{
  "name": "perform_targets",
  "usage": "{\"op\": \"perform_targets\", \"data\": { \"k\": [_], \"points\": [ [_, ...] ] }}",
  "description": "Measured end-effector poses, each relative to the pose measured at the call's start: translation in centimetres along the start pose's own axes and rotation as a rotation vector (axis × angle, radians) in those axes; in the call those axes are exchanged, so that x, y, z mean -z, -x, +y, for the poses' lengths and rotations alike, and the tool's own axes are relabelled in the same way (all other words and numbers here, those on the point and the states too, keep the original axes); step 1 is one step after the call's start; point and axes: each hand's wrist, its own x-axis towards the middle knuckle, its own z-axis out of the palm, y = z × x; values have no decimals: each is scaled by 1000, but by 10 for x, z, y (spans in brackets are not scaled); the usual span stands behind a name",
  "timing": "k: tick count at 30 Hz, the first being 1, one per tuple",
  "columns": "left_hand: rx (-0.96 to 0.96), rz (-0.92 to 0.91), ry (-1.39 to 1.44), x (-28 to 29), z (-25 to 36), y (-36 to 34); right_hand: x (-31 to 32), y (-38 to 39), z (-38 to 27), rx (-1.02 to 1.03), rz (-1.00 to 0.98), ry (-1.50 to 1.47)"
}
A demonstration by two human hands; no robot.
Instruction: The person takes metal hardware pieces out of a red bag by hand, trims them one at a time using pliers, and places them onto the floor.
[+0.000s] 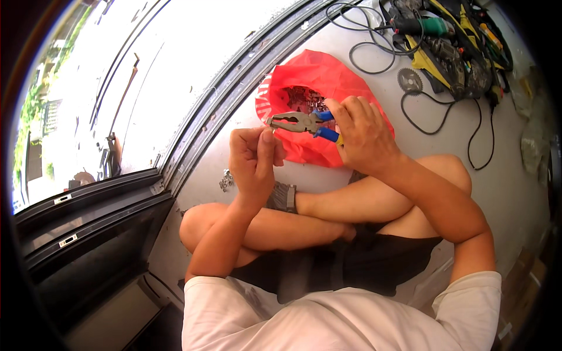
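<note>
Take 12 o'clock as straight ahead of your seat. The pliers [301, 121] are raised in front of you at 12 o'clock, over the near side of the red bag [316, 63], nose toward 9 o'clock. Your right hand [366, 136] is wrapped around the blue handles, which stand apart; a gap shows between the jaws, though you cannot tell whether their tips meet. Your left hand [253, 161] is closed narrow, thumb against curled fingers, at the nose (anything in that pinch is too small to identify).

1. Steady the left wrist before applying pressure; a drifting pinch probably spoils the alignment.
2. Set the jaw tips squarely, clear of the left thumb. Skin is likely the first thing caught if they slip.
3. Squeeze the handles gradually, and ease off at any twist.
4. Work above the bag opening, where metal pieces [304, 98] lie, so that a dropped part is easy to recover. Other loose pieces [226, 180] rest on the floor [208, 167] toward 10 o'clock.
</note>
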Motion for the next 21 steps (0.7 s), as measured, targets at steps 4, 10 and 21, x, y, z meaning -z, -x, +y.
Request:
{"op": "perform_targets", "data": {
  "k": [4,10,21],
  "points": [
    [13,-62,10,5,3,0,-3,3,2,5,3,-29],
    [13,-79,-13,6,2,1,-3,8,5,6,13,-42],
    [27,-53,46,1,-11,-7,-26,9,29,110,5,-97]
  ]
}}
